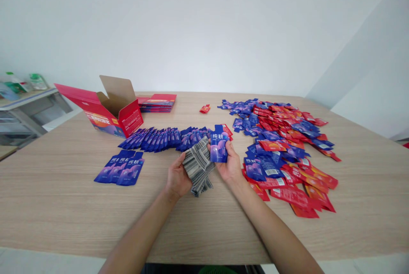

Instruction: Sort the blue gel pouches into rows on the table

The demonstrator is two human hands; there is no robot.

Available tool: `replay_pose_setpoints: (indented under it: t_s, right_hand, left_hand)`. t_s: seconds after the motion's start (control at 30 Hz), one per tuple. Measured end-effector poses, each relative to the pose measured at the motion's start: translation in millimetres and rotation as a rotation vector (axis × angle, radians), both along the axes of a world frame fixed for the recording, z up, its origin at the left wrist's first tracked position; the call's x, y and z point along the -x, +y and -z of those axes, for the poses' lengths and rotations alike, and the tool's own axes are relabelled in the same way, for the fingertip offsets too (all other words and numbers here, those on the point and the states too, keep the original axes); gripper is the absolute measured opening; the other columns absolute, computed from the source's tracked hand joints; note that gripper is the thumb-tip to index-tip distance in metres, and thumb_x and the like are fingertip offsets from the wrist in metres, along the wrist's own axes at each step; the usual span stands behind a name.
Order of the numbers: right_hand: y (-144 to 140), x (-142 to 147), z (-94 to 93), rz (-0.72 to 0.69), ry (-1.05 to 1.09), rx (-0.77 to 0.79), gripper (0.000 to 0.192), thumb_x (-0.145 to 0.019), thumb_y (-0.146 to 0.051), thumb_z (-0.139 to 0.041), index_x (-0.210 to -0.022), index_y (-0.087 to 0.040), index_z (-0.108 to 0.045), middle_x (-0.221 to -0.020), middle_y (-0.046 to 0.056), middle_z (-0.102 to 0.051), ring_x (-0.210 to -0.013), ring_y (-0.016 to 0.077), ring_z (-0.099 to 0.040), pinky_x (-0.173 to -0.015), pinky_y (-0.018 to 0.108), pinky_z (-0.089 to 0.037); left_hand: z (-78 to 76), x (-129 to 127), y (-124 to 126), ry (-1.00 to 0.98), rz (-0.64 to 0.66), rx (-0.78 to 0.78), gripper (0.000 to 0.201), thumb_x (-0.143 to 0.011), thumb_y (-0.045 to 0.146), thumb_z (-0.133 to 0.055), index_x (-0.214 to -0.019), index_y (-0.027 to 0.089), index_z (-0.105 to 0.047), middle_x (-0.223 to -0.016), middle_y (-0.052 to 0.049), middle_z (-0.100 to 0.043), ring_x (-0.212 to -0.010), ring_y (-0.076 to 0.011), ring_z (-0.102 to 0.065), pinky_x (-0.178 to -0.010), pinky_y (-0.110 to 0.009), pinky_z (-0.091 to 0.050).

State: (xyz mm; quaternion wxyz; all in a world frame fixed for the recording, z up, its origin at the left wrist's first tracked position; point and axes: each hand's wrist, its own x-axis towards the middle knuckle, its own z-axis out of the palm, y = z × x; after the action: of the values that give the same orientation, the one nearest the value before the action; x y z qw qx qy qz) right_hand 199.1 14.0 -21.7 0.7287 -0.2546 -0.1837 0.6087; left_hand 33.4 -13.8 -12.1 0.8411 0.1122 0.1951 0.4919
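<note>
Head view — blue pouch [219, 144] in right hand [230, 165], cloth [198, 165] in left hand [177, 178].

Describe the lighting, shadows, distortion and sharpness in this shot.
Head view: soft, even light, only faint shadows under the hands; wide-angle bending curves the table edges; the blue pouch in the right hand is sharp, the shelf clutter far left is soft.

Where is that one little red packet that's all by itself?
In the head view the lone red packet lies far back on the table, just right of the flat stack of red boxes and left of the big packet pile.
</note>
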Motion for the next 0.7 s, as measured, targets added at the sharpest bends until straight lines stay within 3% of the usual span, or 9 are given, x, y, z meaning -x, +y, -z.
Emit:
replay_pose_setpoints:
  t_s: [0.47, 0.7]
  right_hand:
    - [-4.1, 2.8, -4.0, 0.012, -0.047, 0.016, 0.026, -0.087, -0.043, -0.072, -0.104, -0.028, -0.061, -0.092, 0.000, -0.077, -0.080, 0.0169, -0.075, -0.076, 0.032, -0.063]
    - [-3.5, 3.3, -3.0, 0.003, -0.042, 0.020, 0.029, -0.085, -0.045, -0.074, -0.104, -0.028, -0.062, -0.093, 0.000, -0.077, -0.081, 0.0178, -0.075, -0.078, 0.034, -0.063]
  left_hand:
    - [5.3, 1.1, 1.9, -0.013, 0.003, -0.004, 0.042, -0.095, 0.037, -0.053, -0.123, 0.010, -0.068, -0.117, -0.017, -0.074, -0.116, -0.0347, -0.067, -0.108, -0.057, -0.044]
    - [3.1, 1.8, 2.4, 0.012, -0.008, -0.020, 0.046, -0.094, 0.038, -0.054, -0.130, 0.011, -0.064, -0.120, -0.017, -0.073, -0.117, -0.0352, -0.066, -0.107, -0.057, -0.045]
